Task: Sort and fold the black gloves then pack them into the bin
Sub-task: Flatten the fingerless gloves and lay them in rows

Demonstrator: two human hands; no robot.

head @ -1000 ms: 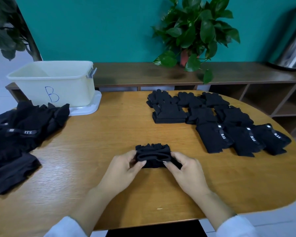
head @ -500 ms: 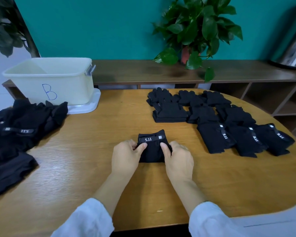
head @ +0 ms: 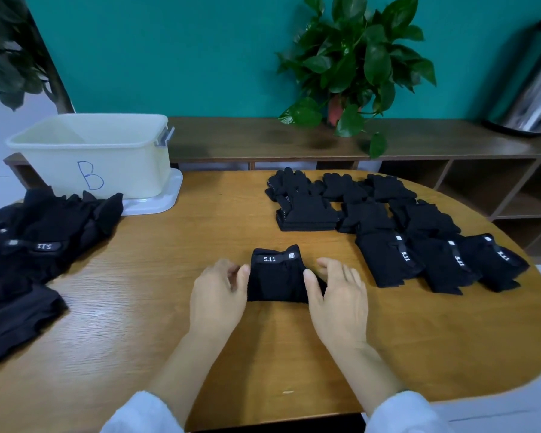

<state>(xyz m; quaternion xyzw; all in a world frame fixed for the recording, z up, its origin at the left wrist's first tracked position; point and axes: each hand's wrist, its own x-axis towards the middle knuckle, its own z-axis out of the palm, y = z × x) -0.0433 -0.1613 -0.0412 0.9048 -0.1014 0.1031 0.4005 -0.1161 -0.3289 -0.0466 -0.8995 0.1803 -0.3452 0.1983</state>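
Observation:
A folded black glove [head: 277, 278] with a "5.11" strap lies on the wooden table [head: 144, 307] in front of me. My left hand [head: 219, 292] sits at its left edge, thumb touching the fabric and fingers relaxed. At the right edge is my right hand [head: 336, 296], its thumb lying on the glove's lower right corner and its fingers spread loosely. A loose pile of black gloves [head: 38, 245] covers the table's left side. Several folded black gloves [head: 388, 232] lie in rows at the right. The pale bin [head: 88, 151] marked "B" stands at the back left.
The bin rests on its white lid [head: 156, 204]. Behind the table runs a low wooden shelf [head: 231, 139] with a potted plant [head: 350, 67] and a metal container [head: 531, 98]. The table's rounded edge curves along the right.
The glove was folded over, so its strap now faces up. Both hands have loosened their pinch and moved out to the glove's sides.

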